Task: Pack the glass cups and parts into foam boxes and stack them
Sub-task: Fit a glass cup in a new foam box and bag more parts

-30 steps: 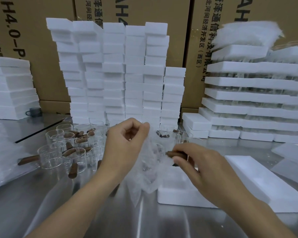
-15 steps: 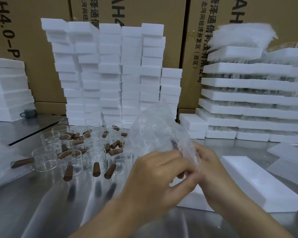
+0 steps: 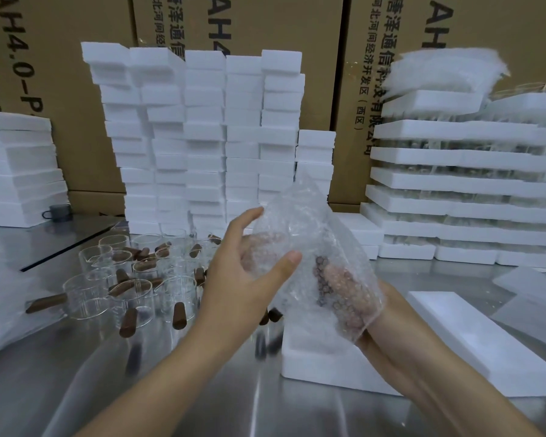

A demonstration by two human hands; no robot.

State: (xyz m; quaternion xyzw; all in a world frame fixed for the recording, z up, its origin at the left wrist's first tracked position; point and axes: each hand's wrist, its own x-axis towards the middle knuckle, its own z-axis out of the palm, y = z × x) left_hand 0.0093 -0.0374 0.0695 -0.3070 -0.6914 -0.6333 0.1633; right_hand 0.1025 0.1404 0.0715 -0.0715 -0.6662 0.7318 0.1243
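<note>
Head view: a bubble-wrap bag [image 3: 309,228] is held up over the steel table [image 3: 76,389], above the open end of a foam box [image 3: 312,367].

The bag is gripped by the left hand [image 3: 240,279]. Its thumb is pressed on the front, its fingers are spread behind the wrap, and its index finger is raised along the bag's left edge.

The right hand [image 3: 386,313] is pushed up under the bag's lower corner. Its fingers are seen only through the bubbles, so whether they are apart or clamped cannot be told.

A brown handle [image 3: 320,279] is seen through the wrap beside those fingers. The glass itself cannot be made out.

More glass cups [image 3: 133,291] with brown handles are clustered on the table left of the left forearm, some of them hidden by it.

A long foam slab [image 3: 479,339] lies just right of the box. Whether it is a separate piece cannot be told.

- Behind the bag: tall columns of foam blocks [image 3: 202,137], partly blocked by it.
- Right: packed foam boxes [image 3: 454,181] stacked in layers, with a pile of loose wrap [image 3: 442,70] on top.
- Far left: a lower foam stack [image 3: 16,171], with a grey mug [image 3: 57,212] beside it.
- Back: cardboard cartons [image 3: 265,23] along the rear.
</note>
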